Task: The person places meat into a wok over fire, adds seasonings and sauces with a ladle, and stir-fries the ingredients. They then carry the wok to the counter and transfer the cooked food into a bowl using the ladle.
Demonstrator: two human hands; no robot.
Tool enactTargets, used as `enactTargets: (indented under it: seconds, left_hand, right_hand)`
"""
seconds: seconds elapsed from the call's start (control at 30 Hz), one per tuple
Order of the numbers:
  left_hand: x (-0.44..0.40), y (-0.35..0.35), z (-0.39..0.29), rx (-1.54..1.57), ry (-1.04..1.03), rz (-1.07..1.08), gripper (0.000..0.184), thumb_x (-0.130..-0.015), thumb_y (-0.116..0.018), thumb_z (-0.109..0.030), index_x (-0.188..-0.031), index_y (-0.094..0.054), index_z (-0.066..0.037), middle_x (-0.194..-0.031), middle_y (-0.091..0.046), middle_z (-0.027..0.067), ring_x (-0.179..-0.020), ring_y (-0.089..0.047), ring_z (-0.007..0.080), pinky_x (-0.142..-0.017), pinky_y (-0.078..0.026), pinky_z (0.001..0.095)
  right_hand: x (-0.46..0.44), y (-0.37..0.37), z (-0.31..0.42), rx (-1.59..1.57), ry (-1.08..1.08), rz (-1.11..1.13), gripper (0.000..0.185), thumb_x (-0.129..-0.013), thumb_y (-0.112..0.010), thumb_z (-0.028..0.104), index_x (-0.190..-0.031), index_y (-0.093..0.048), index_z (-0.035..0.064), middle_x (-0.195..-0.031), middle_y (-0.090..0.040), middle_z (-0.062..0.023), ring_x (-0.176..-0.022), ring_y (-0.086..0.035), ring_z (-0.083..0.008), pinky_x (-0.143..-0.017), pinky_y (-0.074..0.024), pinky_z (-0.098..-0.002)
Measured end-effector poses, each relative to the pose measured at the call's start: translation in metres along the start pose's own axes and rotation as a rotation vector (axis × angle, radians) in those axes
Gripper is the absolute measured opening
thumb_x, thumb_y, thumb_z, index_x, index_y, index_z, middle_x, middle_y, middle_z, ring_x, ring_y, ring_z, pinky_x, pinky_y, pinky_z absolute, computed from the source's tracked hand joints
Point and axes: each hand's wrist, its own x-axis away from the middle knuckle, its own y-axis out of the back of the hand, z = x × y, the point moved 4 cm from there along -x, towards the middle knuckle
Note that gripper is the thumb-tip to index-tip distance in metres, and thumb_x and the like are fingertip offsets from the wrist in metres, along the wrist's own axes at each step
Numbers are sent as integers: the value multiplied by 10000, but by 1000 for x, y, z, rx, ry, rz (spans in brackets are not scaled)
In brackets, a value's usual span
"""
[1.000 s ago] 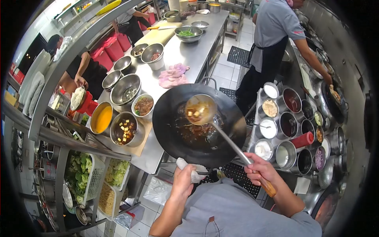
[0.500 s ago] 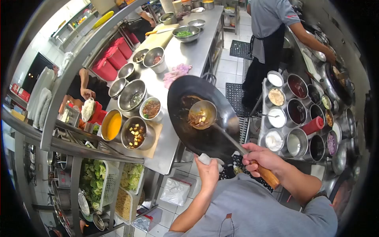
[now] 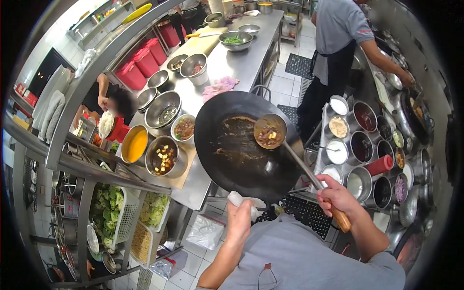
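My left hand [image 3: 238,217] is closed around a folded white cloth [image 3: 236,198] at the near rim of a large dark wok [image 3: 232,174]. Wrapped round the wooden handle of a long metal ladle [image 3: 300,163], my right hand [image 3: 336,195] holds its bowl over the wok's right side. Brown pieces and yellow cubes sit in the ladle bowl. Brown sauce residue streaks the wok's inside. Left of the wok, on the steel counter, stands a metal pot [image 3: 180,164] with similar yellow cubes in dark liquid.
An orange-filled pot [image 3: 134,143] and several bowls line the steel counter [image 3: 227,58]. Seasoning containers [image 3: 361,146] crowd the right-hand station. A co-worker [image 3: 338,43] stands ahead at the right. Another person's hand [image 3: 103,102] is beyond the shelf frame on the left.
The ladle bowl has moved right across the wok, still holding food. The wok now shows more of its inside, and its middle holds only streaks of sauce. My grips are unchanged.
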Motion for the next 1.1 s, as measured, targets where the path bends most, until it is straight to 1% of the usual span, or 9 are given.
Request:
enactTargets:
  seconds: [0.13,0.23,0.37,0.47,0.57,0.77,0.9,0.97,1.1]
  left_hand:
    - [-4,-13,1,-175,-233,-95,563,-757,-507,27,-1301,-360,49,-1072,-542,95,-942,-564,179,-826,-466,287]
    - [-18,-8,16,-355,-252,-132,832,-748,-566,-35,-1444,-120,66,-1287,-443,179,-1144,-489,242,-1003,-364,299]
    - [-29,0,10,-268,-122,-191,713,-749,-551,-13,-1391,-252,67,-1232,-494,164,-1097,-527,229,-956,-407,298]
    - [-28,12,-1,-44,-57,10,462,-769,-525,8,-1221,-442,59,-1106,-573,145,-1015,-579,215,-890,-458,305]
    - [-1,10,-12,197,321,-48,207,-831,-502,-35,-1014,-540,56,-944,-621,163,-847,-648,280,-712,-559,408]
    - [21,11,13,345,348,-15,267,-860,-511,-94,-1053,-516,90,-969,-628,210,-837,-660,332,-690,-566,445]
    - [28,10,17,397,342,-61,237,-825,-548,-69,-1014,-529,73,-932,-628,191,-805,-656,321,-693,-560,455]
    - [32,7,15,395,335,-113,180,-801,-573,-41,-951,-545,55,-887,-630,167,-772,-653,300,-681,-558,459]
    - [31,5,26,376,310,-148,177,-807,-565,-34,-968,-542,37,-896,-631,155,-771,-654,289,-678,-558,461]
  right_hand:
    - [1,-14,6,-8,-97,-23,437,-873,-485,31,-1274,-333,117,-740,-464,-47,-502,-455,-102,-361,-401,-275]
    - [3,-39,7,-193,-161,78,381,-897,-470,41,-1249,-356,132,-749,-458,-36,-493,-423,-88,-367,-400,-277]
    - [-4,-59,4,-541,-207,367,350,-925,-446,56,-1257,-379,143,-762,-428,-19,-482,-388,-46,-360,-399,-241]
    - [-12,-71,14,-605,-227,501,407,-934,-443,68,-1324,-361,149,-759,-411,-18,-472,-390,-35,-350,-411,-227]
    - [-24,-93,45,-228,-65,465,450,-912,-487,56,-1340,-368,126,-743,-456,-20,-462,-400,-49,-355,-389,-225]
    - [-114,-136,80,723,335,308,564,-878,-519,72,-1413,-340,86,-682,-548,-29,-483,-499,-103,-431,-422,-267]
    - [-169,-135,77,938,471,290,606,-840,-550,95,-1417,-368,68,-703,-593,-82,-501,-545,-143,-480,-446,-302]
    - [-177,-138,82,1084,730,197,619,-791,-578,106,-1388,-422,63,-710,-606,-134,-562,-591,-192,-555,-481,-336]
    - [-183,-139,90,1152,675,169,629,-774,-582,112,-1386,-435,97,-832,-645,-227,-727,-650,-279,-710,-494,-373]
